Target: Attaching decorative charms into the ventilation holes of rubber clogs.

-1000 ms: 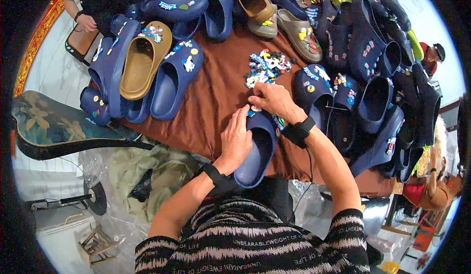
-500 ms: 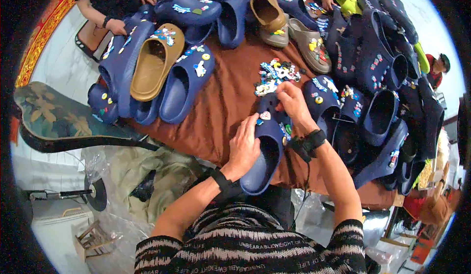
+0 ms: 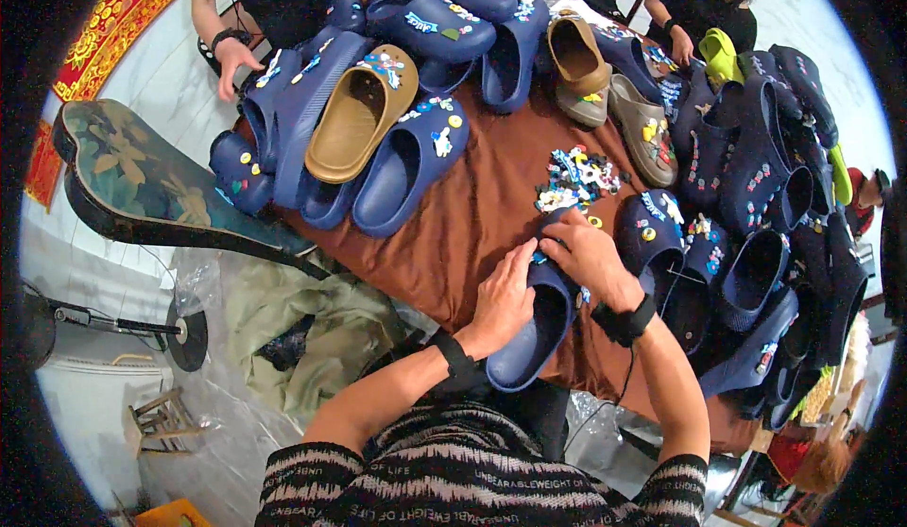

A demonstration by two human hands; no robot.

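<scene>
A navy blue foam clog (image 3: 532,343) lies with its heel toward me at the near edge of the cloth-covered table. My left hand (image 3: 503,302) grips the left side of its upper, fingers pressed together toward the toe. Over the toe, my right hand (image 3: 593,261) is closed with bent fingertips against the upper. Whatever those fingertips hold, if anything, is hidden. Bits of small colourful charms show beside the fingers. Just beyond the toe lies a heap of loose shoe charms (image 3: 578,179) in white, blue, yellow and black.
Decorated navy clogs crowd the table's left, back and right, among them a brown clog (image 3: 362,121) and a grey clog (image 3: 644,132). Brown cloth (image 3: 501,173) covers the table. A padded chair (image 3: 142,173) stands at left. Two people sit across; one person's hand (image 3: 236,62) is near the left clogs.
My right hand has come from the toe's far right side onto its top, closer to my left hand. The whole view has shifted, so the table sits lower and farther right.
</scene>
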